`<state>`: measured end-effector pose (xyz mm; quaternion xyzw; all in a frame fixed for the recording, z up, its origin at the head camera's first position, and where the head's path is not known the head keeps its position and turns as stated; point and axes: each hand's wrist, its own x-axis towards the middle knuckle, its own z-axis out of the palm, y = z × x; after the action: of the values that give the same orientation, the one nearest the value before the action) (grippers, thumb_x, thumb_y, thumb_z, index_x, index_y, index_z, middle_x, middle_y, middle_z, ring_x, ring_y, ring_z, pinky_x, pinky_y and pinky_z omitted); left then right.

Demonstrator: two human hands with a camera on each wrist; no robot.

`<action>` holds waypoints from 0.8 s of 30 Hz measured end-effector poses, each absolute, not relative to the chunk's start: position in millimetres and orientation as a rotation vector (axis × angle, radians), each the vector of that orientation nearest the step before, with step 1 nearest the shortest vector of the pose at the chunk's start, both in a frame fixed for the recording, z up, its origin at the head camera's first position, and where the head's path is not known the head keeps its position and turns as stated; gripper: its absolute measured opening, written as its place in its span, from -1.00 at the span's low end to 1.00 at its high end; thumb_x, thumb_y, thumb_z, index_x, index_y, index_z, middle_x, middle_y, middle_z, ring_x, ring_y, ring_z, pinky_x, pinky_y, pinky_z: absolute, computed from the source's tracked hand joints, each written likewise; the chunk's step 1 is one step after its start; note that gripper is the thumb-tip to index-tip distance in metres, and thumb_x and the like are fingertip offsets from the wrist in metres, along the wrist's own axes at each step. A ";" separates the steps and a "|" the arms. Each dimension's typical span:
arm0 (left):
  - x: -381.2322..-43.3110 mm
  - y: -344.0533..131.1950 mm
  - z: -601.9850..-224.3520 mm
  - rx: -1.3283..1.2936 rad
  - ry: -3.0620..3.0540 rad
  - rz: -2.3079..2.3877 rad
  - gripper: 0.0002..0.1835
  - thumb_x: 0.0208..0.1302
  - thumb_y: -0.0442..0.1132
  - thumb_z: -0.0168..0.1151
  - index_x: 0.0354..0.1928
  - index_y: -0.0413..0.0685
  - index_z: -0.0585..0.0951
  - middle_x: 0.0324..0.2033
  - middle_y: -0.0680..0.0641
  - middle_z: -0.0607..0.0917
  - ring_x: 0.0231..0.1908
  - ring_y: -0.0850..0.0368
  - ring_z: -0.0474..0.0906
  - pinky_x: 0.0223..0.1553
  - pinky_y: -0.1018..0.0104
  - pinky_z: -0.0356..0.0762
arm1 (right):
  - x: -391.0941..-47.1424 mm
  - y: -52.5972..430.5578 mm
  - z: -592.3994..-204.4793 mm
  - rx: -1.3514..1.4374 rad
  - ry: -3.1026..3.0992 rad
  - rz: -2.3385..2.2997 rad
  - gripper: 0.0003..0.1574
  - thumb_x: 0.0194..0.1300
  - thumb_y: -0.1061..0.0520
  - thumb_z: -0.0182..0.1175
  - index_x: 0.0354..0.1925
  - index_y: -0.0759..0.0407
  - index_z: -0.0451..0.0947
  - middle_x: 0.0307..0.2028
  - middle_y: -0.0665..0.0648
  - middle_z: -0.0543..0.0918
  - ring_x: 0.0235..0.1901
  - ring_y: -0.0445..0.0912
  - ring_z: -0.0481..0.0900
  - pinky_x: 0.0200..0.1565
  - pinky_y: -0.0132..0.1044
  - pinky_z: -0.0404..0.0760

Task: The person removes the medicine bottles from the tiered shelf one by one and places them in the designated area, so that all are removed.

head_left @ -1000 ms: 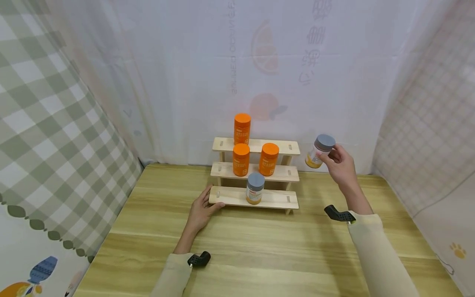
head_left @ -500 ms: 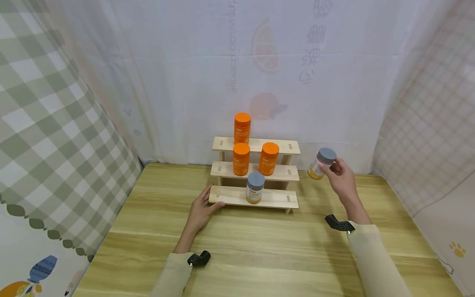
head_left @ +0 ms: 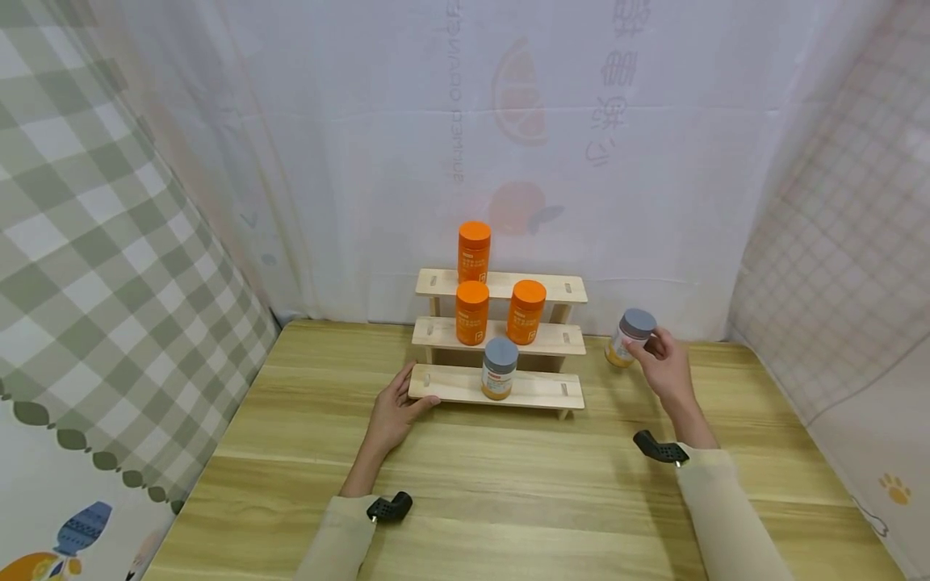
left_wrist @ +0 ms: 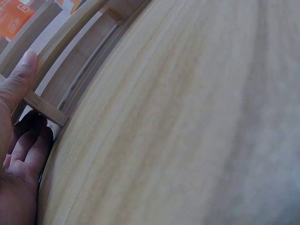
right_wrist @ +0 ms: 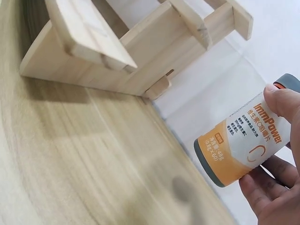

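Note:
My right hand [head_left: 668, 373] pinches a grey-lidded supplement bottle [head_left: 626, 339] between thumb and fingers, right of the three-tier wooden display rack [head_left: 450, 385]. In the right wrist view this bottle [right_wrist: 239, 140] shows a white and orange label and leans over the table. My left hand [head_left: 388, 414] grips the left end of the rack's lowest step, its thumb along the front edge; the left wrist view has the other fingers beside the support leg [left_wrist: 46, 108]. A similar grey-lidded bottle [head_left: 499, 369] stands on that lowest step.
Two orange bottles stand on the middle step, one left [head_left: 472, 315] and one right [head_left: 526, 315]. A third orange bottle [head_left: 475, 254] is on the top step. Behind the wood-grain table [head_left: 508, 484] hangs a white printed curtain [head_left: 349, 177]; a checked cloth [head_left: 87, 202] borders the left.
My right hand has lowered the supplement bottle toward the table at the rack's right. My left hand keeps its place on the rack, and the standing bottles have not moved.

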<state>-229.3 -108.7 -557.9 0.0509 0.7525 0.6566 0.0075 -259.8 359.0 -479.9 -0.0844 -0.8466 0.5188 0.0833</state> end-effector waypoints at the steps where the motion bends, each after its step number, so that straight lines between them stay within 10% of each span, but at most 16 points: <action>1: -229.5 -108.8 -558.1 0.160 2.354 2.053 0.01 0.19 -0.11 0.53 0.61 0.01 0.19 0.43 -0.21 0.48 0.43 -0.11 0.42 0.36 0.03 0.51 | -259.2 358.9 -481.7 -0.259 -2.523 1.561 -0.07 0.48 -0.23 0.19 0.60 0.07 0.14 0.44 0.35 0.42 0.35 0.06 0.45 0.09 -0.45 0.50; 6: -230.0 -109.1 -560.2 0.170 2.347 2.063 -0.01 0.20 -0.11 0.52 0.61 0.02 0.20 0.41 -0.20 0.50 0.41 -0.10 0.44 0.33 0.08 0.54 | -257.6 359.3 -491.2 -0.291 -2.519 1.573 -0.07 0.48 -0.21 0.21 0.60 0.10 0.14 0.45 0.34 0.41 0.38 0.13 0.42 0.00 -0.60 0.46; 14: -229.8 -109.3 -561.7 0.175 2.332 2.082 -0.03 0.21 -0.14 0.51 0.60 0.02 0.21 0.41 -0.19 0.51 0.41 -0.09 0.45 0.33 0.06 0.53 | -255.2 360.0 -501.2 -0.309 -2.530 1.659 0.05 0.44 -0.31 0.20 0.64 0.03 0.02 0.54 0.34 0.24 0.52 0.27 0.23 0.48 0.23 0.30; 24: -229.7 -109.6 -561.8 0.168 2.332 2.078 -0.03 0.22 -0.16 0.51 0.60 0.02 0.20 0.42 -0.18 0.50 0.42 -0.08 0.44 0.33 0.07 0.54 | -252.0 361.3 -507.8 -0.286 -2.509 1.701 0.10 0.41 -0.36 0.21 0.66 -0.07 -0.02 0.56 0.32 0.23 0.52 0.23 0.23 0.48 0.25 0.28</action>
<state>-229.7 -109.6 -561.8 0.0536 0.7455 0.6643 0.0068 -252.0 361.3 -507.8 -0.0939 -0.8231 0.5580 0.0484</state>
